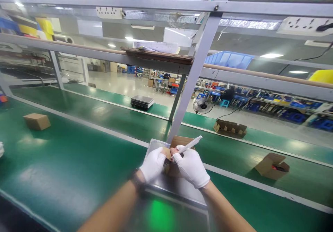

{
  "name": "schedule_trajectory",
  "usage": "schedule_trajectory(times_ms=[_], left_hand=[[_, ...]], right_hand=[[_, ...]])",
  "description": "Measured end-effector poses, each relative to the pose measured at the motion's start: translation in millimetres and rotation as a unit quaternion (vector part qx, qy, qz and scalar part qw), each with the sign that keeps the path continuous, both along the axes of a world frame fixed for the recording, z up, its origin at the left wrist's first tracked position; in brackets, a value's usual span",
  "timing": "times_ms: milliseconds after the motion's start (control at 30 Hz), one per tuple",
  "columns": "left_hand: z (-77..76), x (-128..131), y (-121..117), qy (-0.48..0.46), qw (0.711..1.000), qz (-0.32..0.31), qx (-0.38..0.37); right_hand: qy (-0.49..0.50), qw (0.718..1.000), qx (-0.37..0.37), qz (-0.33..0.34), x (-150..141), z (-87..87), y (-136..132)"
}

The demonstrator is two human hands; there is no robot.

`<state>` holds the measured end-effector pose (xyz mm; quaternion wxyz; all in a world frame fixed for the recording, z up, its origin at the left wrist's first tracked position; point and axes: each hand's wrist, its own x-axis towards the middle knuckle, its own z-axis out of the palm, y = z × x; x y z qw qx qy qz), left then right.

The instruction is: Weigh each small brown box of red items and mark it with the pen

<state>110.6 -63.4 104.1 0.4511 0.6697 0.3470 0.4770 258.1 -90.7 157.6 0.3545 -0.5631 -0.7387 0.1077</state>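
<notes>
A small cardboard box (174, 170) stands on a metal-topped scale (187, 192) in front of me, its flap (182, 141) raised at the back. My left hand (153, 164), in a white glove with bare fingertips and a dark band at the wrist, pinches a cardboard flap (167, 153) of this box. Slanting up to the right from my gloved right hand (191, 166) is a white pen (191, 144), gripped between thumb and fingers near the box's opening. The hands hide most of the box, and its contents cannot be made out.
On the green belt at left sits a closed cardboard box (37, 121). An open box (273, 166) with something red and black inside stands at right. Beyond are another scale (142, 102) and a cardboard tray (230, 128). A slanted metal post (194, 65) rises just behind my hands.
</notes>
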Motion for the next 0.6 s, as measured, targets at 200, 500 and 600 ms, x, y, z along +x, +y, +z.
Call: schedule_trajectory(times_ms=[200, 500, 600], left_hand=[[-0.3, 0.1, 0.9, 0.015, 1.0, 0.002, -0.007], [-4.9, 1.6, 2.9, 0.008, 1.0, 0.003, 0.006], [-4.0, 1.3, 2.0, 0.013, 1.0, 0.003, 0.016]], right_hand=[[0.002, 1.0, 0.0, -0.012, 1.7, -1.6, 1.3], [0.019, 1.0, 0.012, -0.001, 3.6, -3.1, 1.3], [0.026, 1.0, 0.007, 0.006, 2.7, -3.1, 0.0]])
